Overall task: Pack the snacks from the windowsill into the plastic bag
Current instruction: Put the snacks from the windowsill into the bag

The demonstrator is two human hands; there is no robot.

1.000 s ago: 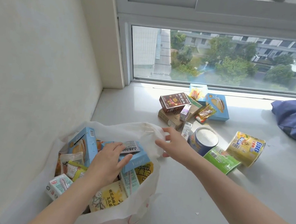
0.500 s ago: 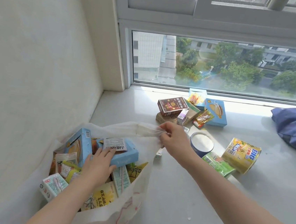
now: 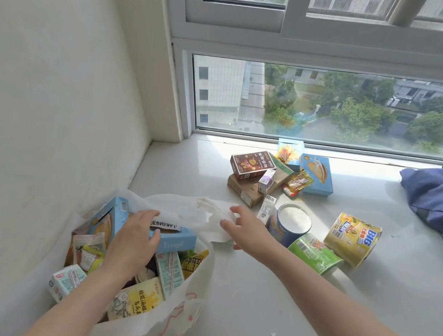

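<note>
Head view: where is the plastic bag (image 3: 165, 323) found?

It is stood open on the windowsill (image 3: 255, 308), close against the side wall, and is packed with cartons and packets.

And how are the hands placed?

The left hand (image 3: 133, 238) is laid inside the plastic bag, its fingers nearly straight and spread flat on a pale blue box (image 3: 177, 241) near the bag's far rim. Nothing is gripped by it. The right hand (image 3: 249, 233) is stretched to the bag's far right rim, where a fold of the white plastic is pinched between thumb and fingertips.

What is left outside the bag?

Just beyond its right rim a dark blue can (image 3: 291, 224) with a white lid is seen upright. A green packet (image 3: 312, 252) is laid on its side just beside it, and a yellow tub (image 3: 352, 239) marked BIG is tipped over further right. Beyond the bag, nearer the window, a heap is made up of a brown box (image 3: 250, 165) on a cardboard box (image 3: 242, 189), a small purple carton (image 3: 267, 180) propped against them, an orange wrapped snack (image 3: 299, 183) and a light blue box (image 3: 316, 175). Well to the right of the bag — at the frame's edge — a blue backpack (image 3: 438, 199) is slumped.
</note>
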